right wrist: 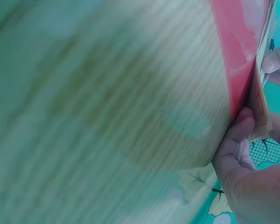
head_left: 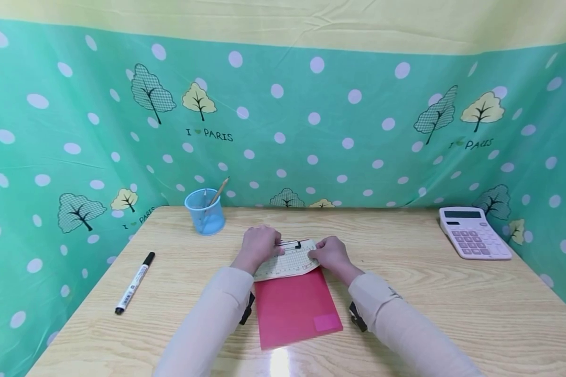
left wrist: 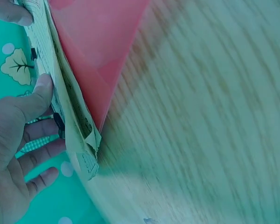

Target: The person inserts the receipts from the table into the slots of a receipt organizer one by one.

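A stack of printed paper sheets (head_left: 287,263) lies tilted over the upper part of a red folder (head_left: 294,306). Along its top edge runs a thin dark strip with a small black piece (head_left: 298,244). My left hand (head_left: 260,247) pinches the left side of the sheets, its thumb on the printed face near another black piece (left wrist: 59,125). On the right, my right hand (head_left: 332,255) holds the sheets' edge between thumb and fingers. The layered sheet edges stand a little apart, and one corner is creased in the left wrist view. A pink label (head_left: 326,322) marks the folder's lower right.
A blue mesh cup (head_left: 208,222) with pencils (head_left: 220,189) stands at the back left. Left of my arm lies a black-and-white marker (head_left: 134,283). A pink calculator (head_left: 474,233) sits at the back right of the wooden table (head_left: 429,293). Behind it hangs a green dotted curtain (head_left: 311,131).
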`<action>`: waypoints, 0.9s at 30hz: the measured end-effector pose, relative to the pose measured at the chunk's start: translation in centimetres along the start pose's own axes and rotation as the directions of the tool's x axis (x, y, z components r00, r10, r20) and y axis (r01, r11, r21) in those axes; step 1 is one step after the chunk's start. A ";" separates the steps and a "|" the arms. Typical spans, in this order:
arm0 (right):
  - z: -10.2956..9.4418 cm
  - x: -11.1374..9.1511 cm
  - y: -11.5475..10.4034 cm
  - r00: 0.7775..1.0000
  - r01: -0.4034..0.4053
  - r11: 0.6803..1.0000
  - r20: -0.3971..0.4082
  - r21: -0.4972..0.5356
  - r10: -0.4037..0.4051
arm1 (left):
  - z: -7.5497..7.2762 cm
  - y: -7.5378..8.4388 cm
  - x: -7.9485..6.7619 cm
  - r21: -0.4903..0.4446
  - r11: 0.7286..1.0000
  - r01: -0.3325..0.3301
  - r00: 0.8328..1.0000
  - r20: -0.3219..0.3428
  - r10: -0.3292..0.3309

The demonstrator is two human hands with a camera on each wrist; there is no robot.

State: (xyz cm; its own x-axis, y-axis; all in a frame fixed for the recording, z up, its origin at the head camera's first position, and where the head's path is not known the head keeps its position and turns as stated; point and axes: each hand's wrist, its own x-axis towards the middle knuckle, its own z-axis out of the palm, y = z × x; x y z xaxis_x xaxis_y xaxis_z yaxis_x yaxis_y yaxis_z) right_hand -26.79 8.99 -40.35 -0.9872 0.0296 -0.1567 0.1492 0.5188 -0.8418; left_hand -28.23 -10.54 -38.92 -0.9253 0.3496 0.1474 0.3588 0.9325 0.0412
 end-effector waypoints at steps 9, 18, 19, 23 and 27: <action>0.0 0.0 0.2 1.000 0.000 1.000 -0.009 -0.014 0.000 | -0.1 0.5 -0.7 -0.009 1.000 -0.013 1.000 0.020 0.013; -0.3 -1.5 -0.4 0.995 0.095 0.977 0.026 -0.192 -0.092 | -0.1 0.4 -2.4 -0.143 0.987 0.075 0.979 0.201 -0.045; -0.2 -1.7 -0.6 0.993 0.120 0.960 0.031 -0.254 -0.116 | -0.1 0.4 -2.6 -0.162 0.984 0.079 0.979 0.201 -0.045; 0.3 -2.7 -1.0 0.968 0.241 0.808 0.070 -0.538 -0.242 | 0.0 0.2 -3.3 -0.182 0.979 0.092 0.979 0.195 -0.056; 0.3 -3.8 -0.8 0.921 0.362 0.647 0.150 -0.671 -0.360 | 0.0 0.1 -3.6 -0.146 0.985 0.094 0.979 0.196 -0.065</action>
State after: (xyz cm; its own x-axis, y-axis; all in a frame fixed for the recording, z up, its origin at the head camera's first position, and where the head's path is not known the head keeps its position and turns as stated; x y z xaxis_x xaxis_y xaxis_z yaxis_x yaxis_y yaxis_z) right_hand -23.19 8.22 -39.19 -0.9543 -0.2877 0.0813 -0.2990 0.9195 -0.2552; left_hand -24.85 -11.76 -39.41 -0.9526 0.2996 -0.0519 0.2842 0.9379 0.1990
